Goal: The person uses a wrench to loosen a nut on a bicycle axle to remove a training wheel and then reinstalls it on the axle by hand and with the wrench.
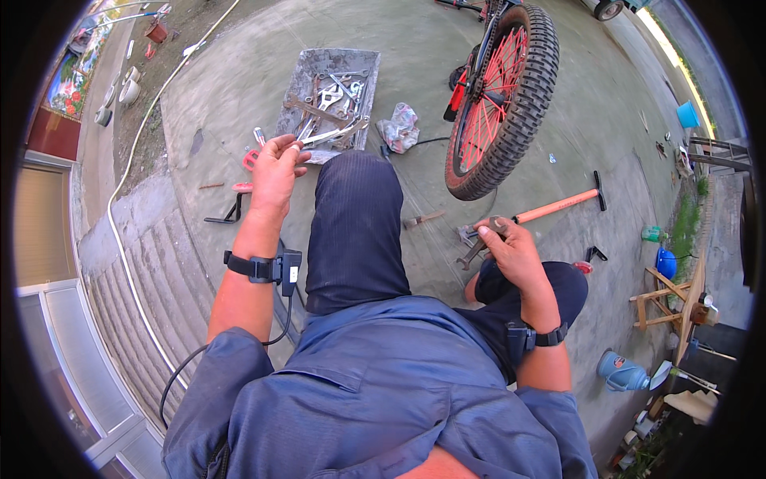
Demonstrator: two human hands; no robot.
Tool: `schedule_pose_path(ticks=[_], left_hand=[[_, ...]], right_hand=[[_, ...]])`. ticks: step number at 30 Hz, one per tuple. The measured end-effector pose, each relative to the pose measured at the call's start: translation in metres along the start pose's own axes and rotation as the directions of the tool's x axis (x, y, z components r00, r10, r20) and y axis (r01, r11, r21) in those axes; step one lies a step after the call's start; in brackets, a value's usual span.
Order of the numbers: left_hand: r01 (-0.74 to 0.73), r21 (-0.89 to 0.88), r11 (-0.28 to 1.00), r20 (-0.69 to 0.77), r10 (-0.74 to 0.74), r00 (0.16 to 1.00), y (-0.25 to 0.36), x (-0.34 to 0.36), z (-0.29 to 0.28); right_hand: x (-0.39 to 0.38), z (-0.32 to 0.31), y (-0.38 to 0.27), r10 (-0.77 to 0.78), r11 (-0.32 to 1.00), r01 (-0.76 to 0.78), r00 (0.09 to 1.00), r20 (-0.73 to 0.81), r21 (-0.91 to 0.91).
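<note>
In front of my left knee, my left hand (277, 177) reaches beside the near edge of a grey tool tray (367, 72). Its fingertips meet the end of a long silvery tool (331, 136) that slants across the tray's near side; its exact kind is unclear. Several wrenches (331, 97) lie heaped in the tray. Above my right knee, my right hand (515, 254) pinches a dark, worn open-end wrench (472, 257) between thumb and fingers, the jaws pointing down and left. Beyond this hand stands a fat, knobbly bike wheel (519, 104) with red spokes.
An orange tube with a black T-handle (558, 206) lies right of the wheel. A crumpled plastic bag (399, 128) sits beside the tray. Near my left hand are a black bracket (227, 211) and red-handled tools. A pale hose (120, 184) runs along the left steps.
</note>
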State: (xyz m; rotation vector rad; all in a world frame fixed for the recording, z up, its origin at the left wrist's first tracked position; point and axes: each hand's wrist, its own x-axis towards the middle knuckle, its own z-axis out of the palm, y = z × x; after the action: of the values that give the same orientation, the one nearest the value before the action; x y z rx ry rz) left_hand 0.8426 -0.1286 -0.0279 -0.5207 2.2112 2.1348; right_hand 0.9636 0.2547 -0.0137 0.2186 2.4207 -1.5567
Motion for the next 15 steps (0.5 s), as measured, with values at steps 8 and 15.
schedule_pose_path(ticks=[8, 15], left_hand=[[-0.226, 0.198, 0.954, 0.087, 0.213, 0.973, -0.002, -0.014, 0.030], [-0.542, 0.460, 0.703, 0.205, 0.510, 0.835, 0.007, -0.034, 0.048]], right_hand=[[0.023, 0.010, 0.065, 0.163, 0.980, -0.154, 0.984, 0.067, -0.123], [0.034, 0.006, 0.066, 0.225, 0.974, -0.226, 0.968, 0.111, -0.005]])
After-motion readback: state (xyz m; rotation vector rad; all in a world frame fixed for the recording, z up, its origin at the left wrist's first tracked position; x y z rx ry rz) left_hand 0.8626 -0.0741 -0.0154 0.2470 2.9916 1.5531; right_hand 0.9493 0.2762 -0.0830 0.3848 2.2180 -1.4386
